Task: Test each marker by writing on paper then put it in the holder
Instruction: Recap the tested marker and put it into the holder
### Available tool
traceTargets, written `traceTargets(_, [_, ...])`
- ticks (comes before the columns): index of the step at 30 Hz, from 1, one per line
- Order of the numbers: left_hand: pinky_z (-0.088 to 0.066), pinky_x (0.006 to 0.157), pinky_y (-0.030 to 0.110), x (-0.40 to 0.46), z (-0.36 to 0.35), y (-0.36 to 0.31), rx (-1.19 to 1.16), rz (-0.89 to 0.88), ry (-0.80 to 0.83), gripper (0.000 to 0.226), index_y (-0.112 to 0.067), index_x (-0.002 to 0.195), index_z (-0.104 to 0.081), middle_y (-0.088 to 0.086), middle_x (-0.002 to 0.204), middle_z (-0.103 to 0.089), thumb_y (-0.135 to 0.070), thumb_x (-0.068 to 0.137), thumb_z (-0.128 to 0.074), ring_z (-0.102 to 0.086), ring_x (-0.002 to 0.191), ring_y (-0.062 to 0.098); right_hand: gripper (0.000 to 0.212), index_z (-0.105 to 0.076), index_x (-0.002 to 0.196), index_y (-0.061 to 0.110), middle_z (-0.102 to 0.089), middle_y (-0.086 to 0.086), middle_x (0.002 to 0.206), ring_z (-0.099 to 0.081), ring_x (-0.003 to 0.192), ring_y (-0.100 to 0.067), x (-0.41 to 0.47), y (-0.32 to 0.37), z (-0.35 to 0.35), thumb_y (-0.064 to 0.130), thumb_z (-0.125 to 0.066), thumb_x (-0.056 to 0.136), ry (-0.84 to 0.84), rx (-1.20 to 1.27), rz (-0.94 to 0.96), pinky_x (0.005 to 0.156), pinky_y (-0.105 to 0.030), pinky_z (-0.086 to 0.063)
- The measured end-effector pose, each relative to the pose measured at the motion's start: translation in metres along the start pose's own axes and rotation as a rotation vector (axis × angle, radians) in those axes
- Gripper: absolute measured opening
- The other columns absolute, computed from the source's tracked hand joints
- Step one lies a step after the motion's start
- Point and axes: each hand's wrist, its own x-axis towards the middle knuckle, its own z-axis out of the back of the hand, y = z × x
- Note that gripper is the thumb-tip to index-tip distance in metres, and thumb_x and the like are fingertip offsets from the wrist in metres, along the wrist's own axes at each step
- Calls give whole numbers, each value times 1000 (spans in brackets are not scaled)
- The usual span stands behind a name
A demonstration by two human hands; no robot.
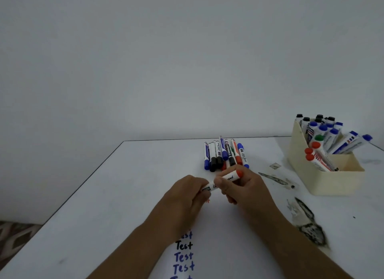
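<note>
At a white counter (104,206) set against a bare pale wall (145,60), two hands meet over a sheet of paper (224,247) around a single red marker (227,179). The left hand (189,193) curls its fingers round the marker's near end, which it hides, while the right hand (243,187) pinches the white barrel just below its orange-red butt, the marker lying tilted between them above the paper. Beyond the hands, about nine loose markers (225,154) lie side by side in a row on the counter: blue, black, red and one with green marking, all round plastic tubes with white printed barrels. At far right stands one cream rectangular holder (324,183), box-shaped with a slanted rim, packed with capped markers (324,137) leaning at angles: three red caps, one green, roughly seven blue and about five black, the count uncertain where they overlap. The paper carries the handwritten word "Test" (184,245) in a column, one in black and at least two in blue fully readable, others partly covered by the left forearm or cut off by the picture's edge. The counter's smooth white top is worn through in several dark, ragged patches (307,224) on the right side. A strip of patterned floor (14,241) shows at lower left
</note>
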Motion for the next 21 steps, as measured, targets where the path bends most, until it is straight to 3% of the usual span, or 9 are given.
traceTargets(7, [-42,72,25,4,3,1,31,-19,64,23,-30,109,-50,-15,82,-47,-43,105,-31,-48,79,8,32,-66,87,12,-64,2,60,-52,50,-9,0,3,-3,42,-67,76,-1,15,-21,48,-19,-46])
traceTargets(14, [-32,60,11,6,8,-2,9,-70,18,33,-29,103,-53,-22,70,-45,-51,101,-28,-49,68,1,31,-65,82,11,-65,-3,61,-51,51,-15,-2,13,-7,42,-67,78,-41,66,-67,49,-24,-45])
traceTargets(18, [-36,62,8,3,8,-5,-81,-68,-31,49,-27,108,-60,-22,69,-49,-59,95,-25,-54,71,1,33,-64,82,10,-65,-4,61,-51,48,-13,-4,17,-9,42,-67,78,-60,99,-86,47,-21,-45])
traceTargets(21, [-39,60,9,3,9,-1,-104,-45,-73,44,-33,116,-61,-21,68,-54,-59,96,-32,-56,69,2,30,-63,82,9,-65,-6,63,-53,51,-14,-4,19,-9,39,-67,81,-58,116,-57,49,-22,-46])
